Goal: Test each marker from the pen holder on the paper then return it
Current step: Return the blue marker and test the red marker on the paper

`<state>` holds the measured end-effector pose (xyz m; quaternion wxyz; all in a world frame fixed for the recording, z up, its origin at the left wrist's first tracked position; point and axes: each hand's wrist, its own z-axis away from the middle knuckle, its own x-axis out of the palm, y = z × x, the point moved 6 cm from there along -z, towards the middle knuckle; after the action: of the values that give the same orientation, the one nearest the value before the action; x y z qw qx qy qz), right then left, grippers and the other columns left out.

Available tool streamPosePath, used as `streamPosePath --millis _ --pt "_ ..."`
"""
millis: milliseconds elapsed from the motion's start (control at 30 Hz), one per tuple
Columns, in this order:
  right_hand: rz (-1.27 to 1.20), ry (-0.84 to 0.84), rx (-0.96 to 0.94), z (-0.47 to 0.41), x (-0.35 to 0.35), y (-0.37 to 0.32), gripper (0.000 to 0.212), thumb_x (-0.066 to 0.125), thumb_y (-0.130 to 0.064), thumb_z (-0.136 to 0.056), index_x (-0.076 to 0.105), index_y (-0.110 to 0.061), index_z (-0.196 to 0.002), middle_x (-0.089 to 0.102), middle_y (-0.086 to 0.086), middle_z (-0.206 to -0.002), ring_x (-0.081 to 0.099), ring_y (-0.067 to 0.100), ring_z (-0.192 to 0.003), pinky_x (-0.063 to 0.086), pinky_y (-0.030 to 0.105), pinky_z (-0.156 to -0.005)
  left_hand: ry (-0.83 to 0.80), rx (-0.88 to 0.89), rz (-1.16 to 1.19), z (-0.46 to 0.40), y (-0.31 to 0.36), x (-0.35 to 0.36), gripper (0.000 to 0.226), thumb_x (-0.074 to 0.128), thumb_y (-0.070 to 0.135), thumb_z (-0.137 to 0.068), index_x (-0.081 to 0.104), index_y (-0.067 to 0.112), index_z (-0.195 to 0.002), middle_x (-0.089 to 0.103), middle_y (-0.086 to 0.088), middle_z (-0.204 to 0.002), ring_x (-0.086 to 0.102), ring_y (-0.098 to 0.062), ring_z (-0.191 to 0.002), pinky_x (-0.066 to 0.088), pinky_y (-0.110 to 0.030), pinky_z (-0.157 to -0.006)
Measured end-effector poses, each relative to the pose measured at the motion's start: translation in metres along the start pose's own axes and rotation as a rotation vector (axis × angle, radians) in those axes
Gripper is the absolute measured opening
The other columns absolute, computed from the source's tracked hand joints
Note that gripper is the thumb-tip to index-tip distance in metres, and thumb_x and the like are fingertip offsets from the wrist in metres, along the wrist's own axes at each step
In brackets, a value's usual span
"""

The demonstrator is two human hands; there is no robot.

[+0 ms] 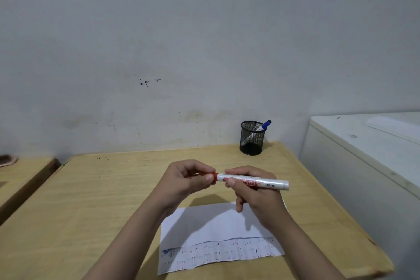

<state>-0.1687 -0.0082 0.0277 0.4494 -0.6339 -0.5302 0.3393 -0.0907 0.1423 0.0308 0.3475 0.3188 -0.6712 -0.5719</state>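
- The paper (218,236) lies flat on the desk (95,200), nearest you.
- Above it, your right hand (254,198) is clamped round the white marker (252,182), held level.
- Your left hand (186,179) pinches its red cap (210,176).
- The mesh pen holder (252,137) stands at the desk's far edge with a blue-capped marker (261,128) leaning inside.

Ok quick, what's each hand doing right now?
Left hand: closed on the red cap of the marker.
Right hand: closed around the marker's white barrel, above the paper.
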Motion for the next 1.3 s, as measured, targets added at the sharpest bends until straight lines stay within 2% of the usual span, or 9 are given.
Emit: streamPosePath --millis 267,400,467,600,733,900,1067,1200,1300 --pt "-0.066 0.037 0.005 -0.007 0.0 -0.006 0.015 0.068 0.003 -0.079 0.073 -0.006 -0.09 0.07 0.005 -0.068 0.063 0.015 -0.056 0.056 0.027 -0.06 0.086 0.188 -0.058 -0.002 0.014 0.006 0.013 0.072 -0.002 -0.067 0.074 0.009 -0.073 0.075 -0.004 -0.067 0.069 -0.013 -0.069 0.055 -0.019 -0.065" --pt "-0.433 0.143 0.263 -0.015 0.013 0.021 0.02 0.07 -0.013 -0.073 0.068 -0.005 -0.091 0.066 0.009 -0.07 0.061 0.012 -0.053 0.056 0.025 -0.054 0.232 0.289 -0.114 -0.012 0.019 0.009 0.015 0.07 -0.007 -0.072 0.072 0.007 -0.075 0.075 -0.002 -0.071 0.07 -0.013 -0.073 0.054 -0.018 -0.069" --pt "-0.322 0.181 0.356 -0.018 0.014 0.031 0.017 0.074 -0.019 -0.073 0.067 -0.004 -0.078 0.064 0.009 -0.062 0.058 0.012 -0.048 0.055 0.029 -0.052 0.306 0.342 -0.214 -0.018 0.022 0.012 0.015 0.072 -0.003 -0.073 0.073 0.011 -0.078 0.075 -0.004 -0.077 0.071 -0.013 -0.076 0.054 -0.018 -0.071" --pt "0.218 0.338 -0.004 -0.028 -0.019 0.01 0.012 0.079 -0.008 -0.072 0.067 -0.008 -0.071 0.062 0.006 -0.062 0.055 0.008 -0.048 0.05 0.022 -0.052 0.368 0.448 -0.352 -0.031 0.029 0.012 0.019 0.075 0.004 -0.074 0.072 0.015 -0.089 0.074 -0.005 -0.082 0.07 -0.01 -0.077 0.053 -0.015 -0.073" --pt "0.705 0.28 -0.37 -0.051 -0.042 -0.007 0.028 0.079 -0.018 -0.069 0.071 -0.017 -0.096 0.068 -0.007 -0.09 0.06 0.003 -0.084 0.045 0.012 -0.074 0.32 0.452 -0.371 -0.054 0.034 0.023 0.023 0.076 0.002 -0.071 0.072 0.015 -0.089 0.074 -0.006 -0.077 0.069 -0.012 -0.071 0.054 -0.017 -0.071" --pt "0.789 0.183 -0.527 -0.08 -0.054 -0.001 0.024 0.072 -0.012 -0.078 0.071 -0.016 -0.102 0.071 -0.004 -0.087 0.062 0.006 -0.077 0.052 0.03 -0.07 0.229 0.508 -0.369 -0.088 0.037 0.051 0.024 0.077 0.002 -0.069 0.071 0.018 -0.086 0.073 -0.004 -0.077 0.069 -0.014 -0.071 0.053 -0.016 -0.07" --pt "0.608 0.46 -0.466 -0.114 -0.104 -0.019 0.046 0.073 -0.003 -0.076 0.061 -0.031 -0.11 0.068 -0.007 -0.083 0.065 0.011 -0.066 0.055 0.021 -0.068 0.242 0.612 -0.549 -0.134 0.03 0.064 0.025 0.074 0.021 -0.075 0.067 0.019 -0.098 0.068 0.004 -0.099 0.064 -0.003 -0.093 0.044 -0.006 -0.082" --pt "0.396 0.682 -0.466 -0.144 -0.142 -0.026 0.049 0.07 -0.001 -0.079 0.05 -0.024 -0.117 0.068 0.006 -0.083 0.063 0.006 -0.059 0.052 0.018 -0.061 0.265 0.468 -0.703 -0.187 -0.004 0.066 0.037 0.067 0.025 -0.081 0.061 0.014 -0.116 0.056 -0.005 -0.126 0.051 -0.014 -0.12 0.028 -0.007 -0.091" --pt "0.374 0.676 -0.434 -0.167 -0.148 -0.008 0.056 0.068 0.0 -0.08 0.045 -0.025 -0.124 0.065 0.002 -0.075 0.062 0.002 -0.054 0.049 0.011 -0.058 0.239 0.377 -0.747 -0.22 -0.025 0.069 0.043 0.062 0.027 -0.084 0.056 0.012 -0.124 0.05 -0.008 -0.137 0.043 -0.017 -0.13 0.025 -0.015 -0.099"
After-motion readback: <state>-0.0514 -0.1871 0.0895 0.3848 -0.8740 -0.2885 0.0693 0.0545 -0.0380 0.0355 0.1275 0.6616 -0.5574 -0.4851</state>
